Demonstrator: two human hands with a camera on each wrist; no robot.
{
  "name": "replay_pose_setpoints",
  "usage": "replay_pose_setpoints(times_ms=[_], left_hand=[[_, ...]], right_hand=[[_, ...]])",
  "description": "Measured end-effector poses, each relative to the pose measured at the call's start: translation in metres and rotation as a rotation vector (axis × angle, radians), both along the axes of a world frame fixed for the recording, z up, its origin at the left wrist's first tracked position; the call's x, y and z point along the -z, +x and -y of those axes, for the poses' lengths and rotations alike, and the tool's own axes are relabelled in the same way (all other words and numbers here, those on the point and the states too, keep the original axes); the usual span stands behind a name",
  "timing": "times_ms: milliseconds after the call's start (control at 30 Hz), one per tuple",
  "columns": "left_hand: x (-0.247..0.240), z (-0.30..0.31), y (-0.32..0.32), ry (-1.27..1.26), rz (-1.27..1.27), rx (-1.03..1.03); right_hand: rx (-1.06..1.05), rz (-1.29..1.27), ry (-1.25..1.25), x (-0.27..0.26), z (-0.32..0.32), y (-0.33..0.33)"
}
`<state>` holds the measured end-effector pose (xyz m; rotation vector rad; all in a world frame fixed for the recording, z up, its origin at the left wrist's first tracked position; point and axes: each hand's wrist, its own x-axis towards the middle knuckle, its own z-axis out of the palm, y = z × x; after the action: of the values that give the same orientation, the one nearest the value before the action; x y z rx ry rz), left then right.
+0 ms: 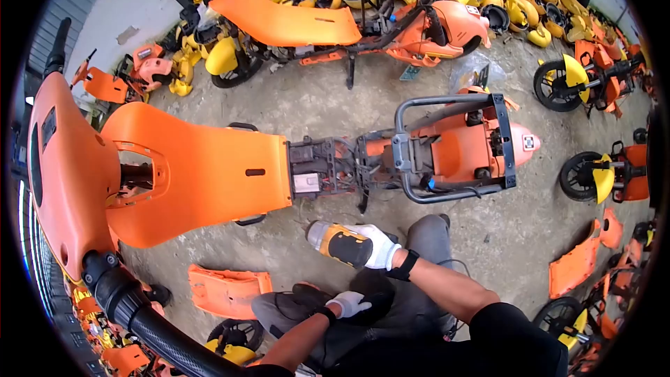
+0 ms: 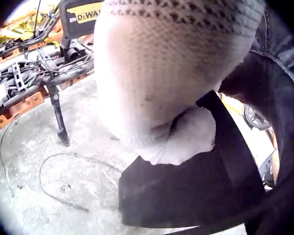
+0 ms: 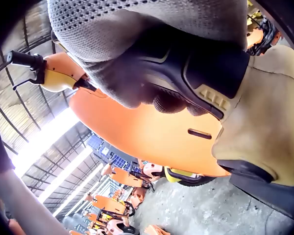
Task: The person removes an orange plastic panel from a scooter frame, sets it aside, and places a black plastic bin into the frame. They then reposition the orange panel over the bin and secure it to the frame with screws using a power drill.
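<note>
My gloved right hand (image 1: 380, 246) grips a yellow-and-black cordless power drill (image 1: 342, 243), its front end pointing left. In the right wrist view, gloved fingers (image 3: 166, 102) curl around the drill's handle. Just beyond the drill stands an orange scooter (image 1: 202, 171) with its middle frame (image 1: 321, 167) and wiring exposed. My left hand (image 1: 349, 303), in a white glove, rests low by my lap over a dark object. The left wrist view shows its white thumb lying on a black, straight-edged surface (image 2: 176, 196); its other fingers are hidden there.
A second orange scooter (image 1: 286, 21) stands behind, before a heap of yellow and orange panels (image 1: 516, 0). Loose orange panels lie left (image 1: 227, 292) and right (image 1: 574, 262). A black handlebar grip (image 1: 167, 338) juts in at lower left. Wires (image 2: 44, 171) trail on the concrete.
</note>
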<state>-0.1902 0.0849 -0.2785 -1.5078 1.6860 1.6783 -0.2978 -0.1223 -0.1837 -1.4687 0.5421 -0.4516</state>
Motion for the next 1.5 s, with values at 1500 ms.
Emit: replay_pose_setpoints(times_ms=[1500], left_hand=[[-0.264, 0.018, -0.154, -0.070, 0.259, -1.770]], right_hand=[[0.400, -1.199, 0.333, -0.180, -0.004, -0.599]])
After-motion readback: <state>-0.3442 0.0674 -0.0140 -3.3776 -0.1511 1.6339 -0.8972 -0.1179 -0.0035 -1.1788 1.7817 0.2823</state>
